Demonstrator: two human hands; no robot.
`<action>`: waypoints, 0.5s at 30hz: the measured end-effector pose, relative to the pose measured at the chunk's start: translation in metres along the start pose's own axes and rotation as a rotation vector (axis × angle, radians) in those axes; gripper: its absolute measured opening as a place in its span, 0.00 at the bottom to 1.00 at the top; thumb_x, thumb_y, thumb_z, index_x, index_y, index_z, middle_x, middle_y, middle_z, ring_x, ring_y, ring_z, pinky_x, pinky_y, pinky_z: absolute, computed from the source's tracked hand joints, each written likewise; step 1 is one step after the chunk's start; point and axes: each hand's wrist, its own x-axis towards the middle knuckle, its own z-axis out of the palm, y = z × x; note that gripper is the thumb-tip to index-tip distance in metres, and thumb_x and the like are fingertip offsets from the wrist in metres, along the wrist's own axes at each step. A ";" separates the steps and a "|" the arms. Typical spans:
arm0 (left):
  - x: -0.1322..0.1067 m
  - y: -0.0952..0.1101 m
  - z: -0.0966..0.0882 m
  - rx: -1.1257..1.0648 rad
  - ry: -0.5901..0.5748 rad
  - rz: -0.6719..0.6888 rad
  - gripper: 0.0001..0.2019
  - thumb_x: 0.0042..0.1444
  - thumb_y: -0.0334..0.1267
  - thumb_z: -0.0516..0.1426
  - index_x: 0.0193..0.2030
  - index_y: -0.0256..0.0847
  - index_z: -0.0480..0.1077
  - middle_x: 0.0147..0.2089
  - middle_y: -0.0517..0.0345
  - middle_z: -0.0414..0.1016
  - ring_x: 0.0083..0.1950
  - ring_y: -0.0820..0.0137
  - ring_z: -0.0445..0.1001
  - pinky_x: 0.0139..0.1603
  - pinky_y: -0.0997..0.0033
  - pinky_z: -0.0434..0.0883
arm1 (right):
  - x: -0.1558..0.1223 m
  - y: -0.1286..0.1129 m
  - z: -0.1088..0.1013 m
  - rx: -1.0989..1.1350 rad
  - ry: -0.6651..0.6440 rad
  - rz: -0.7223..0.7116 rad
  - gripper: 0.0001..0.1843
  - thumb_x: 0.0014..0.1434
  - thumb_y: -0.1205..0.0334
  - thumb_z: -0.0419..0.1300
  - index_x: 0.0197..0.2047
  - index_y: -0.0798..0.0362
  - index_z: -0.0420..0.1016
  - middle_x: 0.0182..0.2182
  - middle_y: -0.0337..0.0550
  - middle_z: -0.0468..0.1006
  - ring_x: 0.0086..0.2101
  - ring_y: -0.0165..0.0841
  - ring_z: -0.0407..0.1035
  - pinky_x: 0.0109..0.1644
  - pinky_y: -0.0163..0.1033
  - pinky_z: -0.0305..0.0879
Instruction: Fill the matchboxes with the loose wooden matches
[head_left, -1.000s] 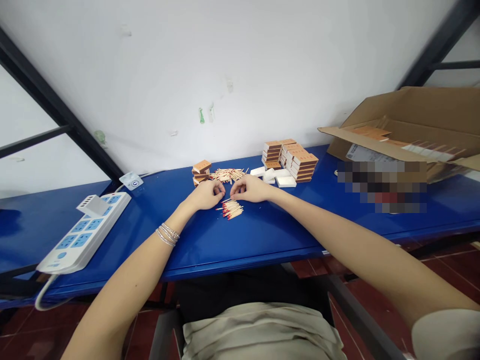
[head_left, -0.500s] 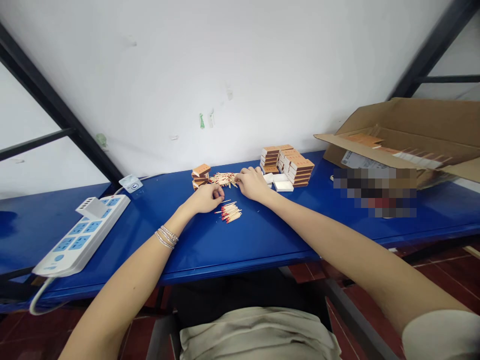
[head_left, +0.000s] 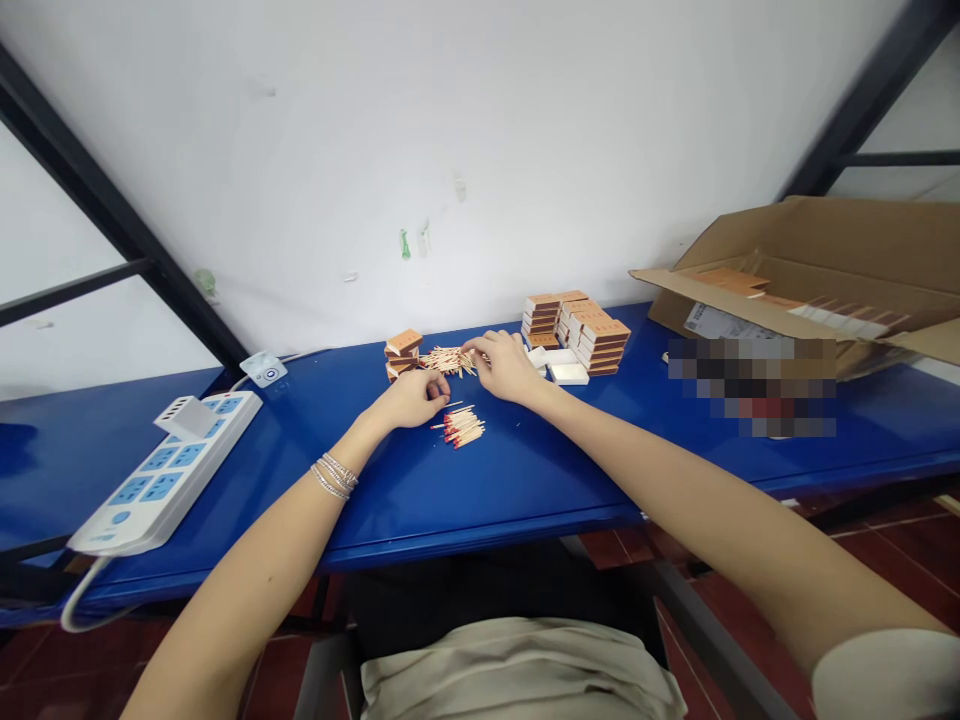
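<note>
The shirt (head_left: 517, 665) is pale beige, a soft cloth with loose folds and creases. Right of the shirt, a short sleeve (head_left: 889, 675) of the same beige ends in a rounded cuff on the right upper arm; from there the arm is bare down to the right hand (head_left: 506, 368). Up and left of the shirt, the left wrist wears a stack of thin silver bracelets (head_left: 335, 473), several slim bands lying close together. The left arm is bare on both sides of them, as is the left hand (head_left: 412, 398).
</note>
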 end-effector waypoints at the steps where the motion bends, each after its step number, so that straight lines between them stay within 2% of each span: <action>1: 0.000 0.001 -0.001 0.003 -0.003 -0.015 0.05 0.51 0.33 0.58 0.35 0.38 0.72 0.29 0.59 0.75 0.25 0.75 0.68 0.28 0.75 0.65 | -0.001 -0.001 0.000 0.120 -0.015 0.037 0.13 0.61 0.66 0.51 0.45 0.53 0.74 0.38 0.47 0.80 0.39 0.38 0.70 0.46 0.44 0.58; 4: 0.000 0.002 -0.003 0.012 0.022 -0.075 0.04 0.49 0.31 0.58 0.33 0.37 0.72 0.28 0.58 0.75 0.27 0.73 0.70 0.29 0.74 0.65 | -0.003 -0.002 0.000 0.481 -0.106 0.169 0.05 0.54 0.64 0.59 0.35 0.54 0.73 0.31 0.43 0.80 0.33 0.33 0.73 0.40 0.38 0.63; 6: 0.000 0.001 -0.003 0.002 0.035 -0.087 0.04 0.49 0.31 0.58 0.33 0.37 0.72 0.28 0.57 0.75 0.27 0.73 0.71 0.29 0.74 0.66 | -0.005 -0.002 0.000 0.641 -0.197 0.216 0.06 0.50 0.63 0.63 0.31 0.55 0.72 0.29 0.43 0.80 0.31 0.32 0.73 0.37 0.36 0.64; 9: 0.000 -0.002 -0.004 0.005 0.016 -0.060 0.05 0.50 0.32 0.58 0.34 0.37 0.73 0.28 0.58 0.75 0.26 0.73 0.70 0.28 0.74 0.65 | -0.008 -0.002 0.000 0.770 -0.351 0.183 0.09 0.46 0.59 0.66 0.29 0.56 0.74 0.26 0.41 0.79 0.28 0.30 0.72 0.34 0.35 0.64; 12: 0.000 -0.003 -0.003 0.033 0.003 -0.041 0.05 0.51 0.34 0.58 0.35 0.37 0.73 0.29 0.58 0.75 0.25 0.74 0.68 0.28 0.74 0.64 | -0.009 -0.002 -0.001 0.660 -0.439 0.056 0.09 0.47 0.59 0.66 0.29 0.56 0.77 0.26 0.41 0.79 0.27 0.29 0.70 0.33 0.34 0.63; 15: 0.000 -0.002 -0.003 0.023 -0.010 -0.020 0.06 0.51 0.36 0.58 0.36 0.37 0.73 0.30 0.58 0.75 0.25 0.75 0.67 0.28 0.74 0.64 | -0.009 -0.002 -0.004 0.416 -0.413 -0.014 0.07 0.48 0.61 0.64 0.30 0.55 0.80 0.26 0.40 0.79 0.28 0.29 0.70 0.34 0.33 0.62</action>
